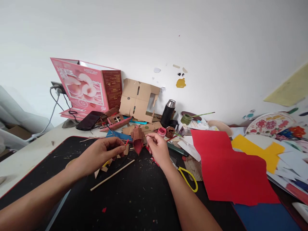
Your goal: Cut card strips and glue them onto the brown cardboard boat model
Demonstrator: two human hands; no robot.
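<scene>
My left hand (109, 150) is closed in a pinch on a thin red strip (126, 142), which sticks up from between thumb and fingertips. My right hand (157, 148) is also pinched together; whatever its fingertips hold is too small to make out. Between the two hands, a small brown cardboard boat (138, 144) with a reddish inside points toward me on the black mat. Beneath my left hand lie several cardboard scraps (104, 168). A pale wooden stick (112, 175) rests on the mat close by.
Yellow-handled scissors (189, 179) and a large red paper sheet (231, 170) lie to the right. Behind are a second brown boat (117, 121), a phone (89, 120), a black thermos (167, 114), open paint jars (162, 131) and a pink box (84, 86).
</scene>
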